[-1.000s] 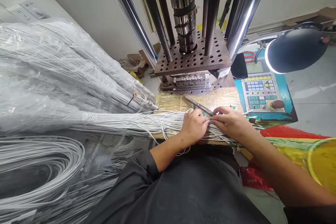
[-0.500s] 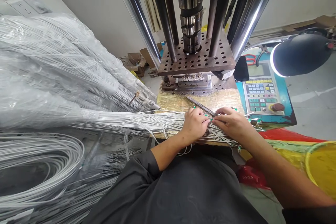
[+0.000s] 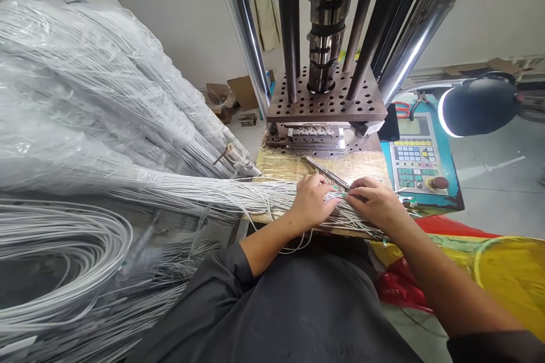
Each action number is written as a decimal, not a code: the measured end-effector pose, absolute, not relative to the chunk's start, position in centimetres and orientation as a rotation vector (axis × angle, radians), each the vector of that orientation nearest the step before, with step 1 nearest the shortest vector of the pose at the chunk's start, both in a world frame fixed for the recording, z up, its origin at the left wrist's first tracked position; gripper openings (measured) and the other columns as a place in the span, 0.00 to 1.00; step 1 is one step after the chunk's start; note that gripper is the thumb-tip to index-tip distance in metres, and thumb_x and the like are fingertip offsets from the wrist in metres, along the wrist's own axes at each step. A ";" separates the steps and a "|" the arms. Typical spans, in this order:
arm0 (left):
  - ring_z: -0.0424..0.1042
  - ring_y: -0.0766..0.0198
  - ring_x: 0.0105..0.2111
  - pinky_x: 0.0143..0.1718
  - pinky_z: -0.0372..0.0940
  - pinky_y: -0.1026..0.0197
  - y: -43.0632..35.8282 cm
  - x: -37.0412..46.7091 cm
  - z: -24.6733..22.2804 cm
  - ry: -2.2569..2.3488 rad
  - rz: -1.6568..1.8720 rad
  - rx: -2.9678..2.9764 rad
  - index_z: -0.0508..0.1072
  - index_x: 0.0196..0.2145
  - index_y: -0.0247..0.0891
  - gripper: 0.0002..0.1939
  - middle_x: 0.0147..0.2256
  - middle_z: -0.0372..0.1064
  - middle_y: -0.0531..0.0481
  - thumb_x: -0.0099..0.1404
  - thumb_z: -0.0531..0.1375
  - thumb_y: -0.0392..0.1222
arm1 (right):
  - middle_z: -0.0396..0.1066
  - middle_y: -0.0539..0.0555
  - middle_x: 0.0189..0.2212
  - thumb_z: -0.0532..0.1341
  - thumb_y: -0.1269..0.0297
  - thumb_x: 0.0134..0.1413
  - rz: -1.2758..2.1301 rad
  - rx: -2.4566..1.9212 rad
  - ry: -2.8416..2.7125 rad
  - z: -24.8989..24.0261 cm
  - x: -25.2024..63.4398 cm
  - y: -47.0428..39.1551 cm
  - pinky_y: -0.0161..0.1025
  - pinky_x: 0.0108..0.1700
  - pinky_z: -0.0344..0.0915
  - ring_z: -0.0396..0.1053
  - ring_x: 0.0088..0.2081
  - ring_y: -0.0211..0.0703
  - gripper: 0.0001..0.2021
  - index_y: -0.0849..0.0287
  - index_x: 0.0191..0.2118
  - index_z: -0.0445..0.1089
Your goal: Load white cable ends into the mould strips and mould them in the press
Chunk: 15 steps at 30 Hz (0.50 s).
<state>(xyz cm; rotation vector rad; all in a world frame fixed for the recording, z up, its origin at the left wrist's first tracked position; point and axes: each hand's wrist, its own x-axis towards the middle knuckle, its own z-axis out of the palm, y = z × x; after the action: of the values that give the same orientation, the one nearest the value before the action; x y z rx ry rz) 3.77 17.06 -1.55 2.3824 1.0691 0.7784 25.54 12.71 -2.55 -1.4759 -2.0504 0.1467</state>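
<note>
Just right of the frame's centre, my right hand (image 3: 374, 199) pinches the near end of a slim, hard metal bar (image 3: 325, 170); my left hand (image 3: 313, 202) curls over smooth, bendy white wires (image 3: 230, 193), its grip hidden from me. I'd steady the bar lightly against the crinkled yellow board (image 3: 283, 161).

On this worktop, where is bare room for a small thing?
Yellowish worktop, left: between press, metal bar and white wires. Right: between press, bar and right hand. Crowded: around right hand and left hand, among wires.
</note>
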 end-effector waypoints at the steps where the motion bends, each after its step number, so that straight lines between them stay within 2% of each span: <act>1: 0.68 0.56 0.49 0.55 0.64 0.52 16.8 2.6 -1.1 1.029 0.827 2.349 0.81 0.44 0.41 0.13 0.47 0.71 0.45 0.64 0.68 0.48 | 0.76 0.57 0.38 0.62 0.60 0.62 0.160 -1.472 -2.062 -2.3 25.5 12.6 0.46 0.43 0.72 0.75 0.39 0.48 0.10 0.55 0.33 0.80; 5: 0.70 0.57 0.50 0.56 0.65 0.52 15.2 -4.6 0.6 0.965 0.933 2.114 0.80 0.45 0.41 0.12 0.46 0.72 0.44 0.66 0.66 0.48 | 0.75 0.58 0.44 0.64 0.58 0.61 0.197 -1.458 -2.044 -1.3 26.2 11.6 0.47 0.49 0.73 0.75 0.46 0.50 0.09 0.54 0.42 0.80; 8: 0.74 0.57 0.47 0.51 0.69 0.51 13.2 -11.3 0.7 0.958 0.797 1.832 0.81 0.44 0.48 0.12 0.45 0.75 0.46 0.65 0.65 0.52 | 0.75 0.60 0.49 0.63 0.56 0.63 0.174 -1.497 -1.989 -0.5 27.6 11.1 0.51 0.54 0.72 0.74 0.51 0.53 0.12 0.55 0.46 0.78; 10: 0.75 0.56 0.38 0.41 0.71 0.51 11.2 -15.0 -0.7 0.843 0.603 1.634 0.82 0.38 0.51 0.15 0.39 0.77 0.48 0.61 0.66 0.60 | 0.75 0.61 0.51 0.61 0.55 0.64 0.154 -1.546 -1.986 -0.2 28.5 11.7 0.53 0.57 0.70 0.73 0.53 0.56 0.15 0.56 0.49 0.78; 12: 0.70 0.57 0.25 0.26 0.65 0.53 9.0 -17.6 -3.5 0.879 0.595 1.406 0.81 0.27 0.49 0.25 0.28 0.74 0.49 0.52 0.64 0.73 | 0.73 0.63 0.55 0.59 0.52 0.65 0.139 -1.591 -2.030 0.0 29.2 13.4 0.56 0.59 0.69 0.71 0.57 0.58 0.19 0.57 0.53 0.76; 13: 0.68 0.58 0.21 0.24 0.63 0.54 8.0 -18.4 -5.2 1.003 0.642 1.316 0.79 0.23 0.47 0.29 0.24 0.72 0.49 0.49 0.62 0.77 | 0.71 0.64 0.58 0.59 0.50 0.65 0.132 -1.619 -2.064 0.0 29.4 14.6 0.57 0.60 0.68 0.70 0.59 0.60 0.22 0.57 0.56 0.75; 15: 0.65 0.60 0.18 0.24 0.61 0.54 6.5 -19.2 -8.8 1.292 0.694 1.195 0.76 0.19 0.45 0.30 0.19 0.69 0.50 0.48 0.61 0.76 | 0.67 0.66 0.62 0.57 0.48 0.65 0.118 -1.697 -2.130 0.0 29.4 17.7 0.60 0.62 0.66 0.66 0.62 0.63 0.27 0.58 0.62 0.71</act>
<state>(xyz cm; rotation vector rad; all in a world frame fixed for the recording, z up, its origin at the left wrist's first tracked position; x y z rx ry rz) -19.16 6.50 -8.80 1.1954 1.2922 0.6935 29.36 17.73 0.03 -1.6971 -2.1298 0.1178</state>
